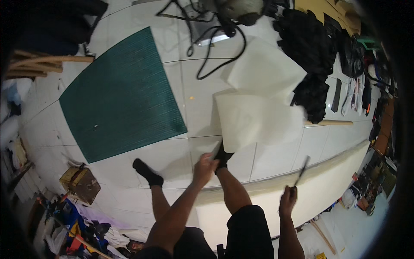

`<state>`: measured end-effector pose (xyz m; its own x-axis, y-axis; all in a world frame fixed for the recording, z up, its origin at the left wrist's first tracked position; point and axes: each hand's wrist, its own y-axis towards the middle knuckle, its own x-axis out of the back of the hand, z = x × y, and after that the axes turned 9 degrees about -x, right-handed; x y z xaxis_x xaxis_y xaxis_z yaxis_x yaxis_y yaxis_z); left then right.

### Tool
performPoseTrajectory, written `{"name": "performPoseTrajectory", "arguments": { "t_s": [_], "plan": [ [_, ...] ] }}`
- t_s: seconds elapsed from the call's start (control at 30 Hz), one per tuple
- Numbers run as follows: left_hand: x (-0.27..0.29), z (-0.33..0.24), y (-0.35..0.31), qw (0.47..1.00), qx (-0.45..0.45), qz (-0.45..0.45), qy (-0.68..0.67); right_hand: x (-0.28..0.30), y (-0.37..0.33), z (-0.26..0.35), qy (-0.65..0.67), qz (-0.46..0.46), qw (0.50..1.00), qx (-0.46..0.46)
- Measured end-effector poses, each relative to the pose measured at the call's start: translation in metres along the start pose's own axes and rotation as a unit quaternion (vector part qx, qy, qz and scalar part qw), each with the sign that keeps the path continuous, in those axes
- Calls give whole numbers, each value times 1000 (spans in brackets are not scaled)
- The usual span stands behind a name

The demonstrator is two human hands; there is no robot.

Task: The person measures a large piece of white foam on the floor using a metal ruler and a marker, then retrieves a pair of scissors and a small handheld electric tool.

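Note:
My right hand [287, 201] is closed round the handle of a long, thin, dark tool that looks like a knife [303, 169]. Its narrow end points up and away from me, over a long cream foam sheet [336, 175] on the floor. Beside my right foot in its black sock [223, 156], my left hand [204, 169] is held with its fingers curled in; what they grip, if anything, cannot be made out. Just ahead of that foot lie cream foam pieces [263, 123], one overlapping another foam piece [267, 71].
A green ribbed mat [125, 97] covers the tiled floor at left. A machine with a black cable [243, 41] stands at the far side. Black cloth [308, 43] is heaped far right. A worn brown box [80, 183] and piled clutter [82, 220] sit lower left.

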<state>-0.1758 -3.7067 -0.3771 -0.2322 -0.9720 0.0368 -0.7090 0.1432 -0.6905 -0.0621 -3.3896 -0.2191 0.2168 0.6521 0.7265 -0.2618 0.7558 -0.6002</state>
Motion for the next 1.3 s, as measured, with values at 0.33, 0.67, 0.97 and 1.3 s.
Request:
{"name": "performPoseTrajectory", "arguments": {
  "t_s": [0.33, 0.67, 0.97, 1.3],
  "plan": [
    [152, -16, -322, 925, 57, 55, 371, -304, 17, 97, -278, 332, 804, 408],
    [124, 27, -294, 960, 56, -59, 270, -62, 403, 188, -618, -137, 640, 435],
    [157, 9, -311, 941, 26, -126, 314, 236, 282, 338, -603, -345, 665, 275],
    [262, 14, -369, 943, 77, -192, 261, 18, -81, 56, -394, 10, 898, 195]
  ]
}}
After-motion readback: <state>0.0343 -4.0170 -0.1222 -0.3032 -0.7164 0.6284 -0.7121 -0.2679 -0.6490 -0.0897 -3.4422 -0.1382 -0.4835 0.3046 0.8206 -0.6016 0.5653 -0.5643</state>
